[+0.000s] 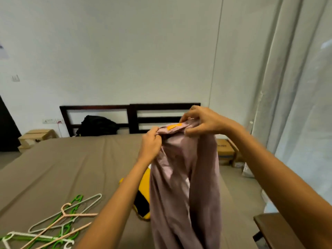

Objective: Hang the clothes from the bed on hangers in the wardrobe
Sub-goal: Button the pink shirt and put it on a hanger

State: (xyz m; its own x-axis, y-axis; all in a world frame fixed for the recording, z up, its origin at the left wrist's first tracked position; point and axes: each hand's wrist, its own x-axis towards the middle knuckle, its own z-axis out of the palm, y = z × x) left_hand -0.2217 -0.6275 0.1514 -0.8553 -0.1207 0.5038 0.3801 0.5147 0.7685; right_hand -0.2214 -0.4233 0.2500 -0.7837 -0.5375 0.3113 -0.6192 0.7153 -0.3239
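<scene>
While I hold it up over the bed (pixel 62 168), the mauve garment (pixel 185 186) hangs from both my hands near the middle of my view, its length dropping toward six o'clock. Left hand (pixel 150 143): fingers curled, pinching the collar edge at the garment's eleven o'clock. Right hand (pixel 201 121): fingers and thumb clamped on the bunched collar at its one o'clock, higher than the left. Orange label (pixel 173 126): inside the collar, between my two hands. Yellow-and-black garment (pixel 143 194): lying on the brown sheet, partly hidden behind the mauve cloth and my left forearm. Hangers (pixel 59 223): a loose overlapping heap of green, pink, white and grey ones on the sheet at eight o'clock. Headboard (pixel 129 119): dark slatted wood at twelve o'clock, against the white wall. Black bag (pixel 97 125): leaning on the headboard at eleven o'clock. Cardboard boxes (pixel 36 136): on the floor at ten o'clock; more boxes (pixel 225 150) at three o'clock beside the bed. Curtain (pixel 296 87): pale, from one to three o'clock.
</scene>
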